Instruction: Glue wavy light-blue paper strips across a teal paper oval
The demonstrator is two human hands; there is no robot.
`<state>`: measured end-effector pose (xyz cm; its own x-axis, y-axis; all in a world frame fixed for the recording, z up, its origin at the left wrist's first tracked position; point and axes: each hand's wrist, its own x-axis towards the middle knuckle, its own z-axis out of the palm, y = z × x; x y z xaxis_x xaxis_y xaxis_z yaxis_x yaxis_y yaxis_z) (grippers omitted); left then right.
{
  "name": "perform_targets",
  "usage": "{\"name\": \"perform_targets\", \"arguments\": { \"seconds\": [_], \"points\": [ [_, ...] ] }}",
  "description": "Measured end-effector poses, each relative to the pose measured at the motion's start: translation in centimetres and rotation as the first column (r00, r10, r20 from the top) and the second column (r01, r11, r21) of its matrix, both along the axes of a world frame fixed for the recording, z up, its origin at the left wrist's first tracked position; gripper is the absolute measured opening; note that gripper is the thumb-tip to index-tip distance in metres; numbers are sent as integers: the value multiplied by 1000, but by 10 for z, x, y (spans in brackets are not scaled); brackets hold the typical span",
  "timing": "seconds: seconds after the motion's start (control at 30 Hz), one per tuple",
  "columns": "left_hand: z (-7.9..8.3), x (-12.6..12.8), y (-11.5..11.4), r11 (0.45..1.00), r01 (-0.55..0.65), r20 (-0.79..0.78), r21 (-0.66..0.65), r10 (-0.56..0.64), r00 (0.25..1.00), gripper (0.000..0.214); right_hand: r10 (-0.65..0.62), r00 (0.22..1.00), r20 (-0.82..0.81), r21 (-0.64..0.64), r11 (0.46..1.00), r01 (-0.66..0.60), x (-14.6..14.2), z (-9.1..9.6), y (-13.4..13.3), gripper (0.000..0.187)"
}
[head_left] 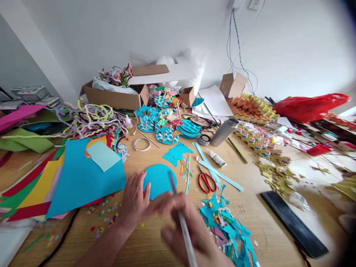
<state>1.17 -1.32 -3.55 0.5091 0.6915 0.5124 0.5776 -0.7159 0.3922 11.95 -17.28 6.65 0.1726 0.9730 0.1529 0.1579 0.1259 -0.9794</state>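
Observation:
A round blue paper disc (160,180) lies flat on the wooden table in front of me. My left hand (137,194) rests at the disc's left edge, thumb and fingertips touching it, with a gap between thumb and fingers. Over the near side of the disc, my right hand (189,226) is closed around a slim pen-like tool (183,224). The tool's dark end points away from me above the disc. Motion blurs this hand, and I cannot tell whether the tool touches the paper. Red-handled scissors (207,182) lie to the right.
Blue paper scraps (230,230) and a black phone-like slab (294,222) lie to the right. Coloured sheets (89,178) cover the left. Behind are a tape roll (141,144), a glue bottle (217,158), a metal flask (224,131) and finished-looking paper crafts (167,135).

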Motion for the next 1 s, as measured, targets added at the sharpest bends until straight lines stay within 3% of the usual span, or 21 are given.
{"name": "perform_targets", "arguments": {
  "seconds": [0.03, 0.1, 0.17, 0.23, 0.33, 0.57, 1.0],
  "points": [
    [0, 0, 0, 1000, -3, -17, -14, 3, 1000, 36, -108, 989, 100, -74, 990, 116, 11, -7, 14, 18],
    [-1, 0, -1, 999, -2, -36, -36, 1, 999, 38, -303, 883, 358, -122, 923, 366, 29, -29, 34, 16],
    [-3, 0, -2, 999, -10, -31, -45, 8, 1000, 38, -326, 773, 544, -141, 873, 466, 39, -54, 42, 14],
    [-4, 0, -2, 999, -14, -31, -51, 12, 999, 37, -307, 717, 625, -117, 872, 476, 43, -73, 43, 11],
    [-2, -1, 1, 998, -33, -52, -55, 30, 998, 35, -280, 691, 666, -108, 881, 461, 46, -84, 45, 10],
    [11, -3, -1, 996, -41, -99, -82, 33, 995, 30, -273, 704, 656, -142, 871, 471, 62, -81, 63, 13],
    [9, -3, -7, 988, -55, -216, -147, 23, 976, 29, -259, 707, 658, -98, 901, 422, 64, -89, 67, 15]
  ]
}}
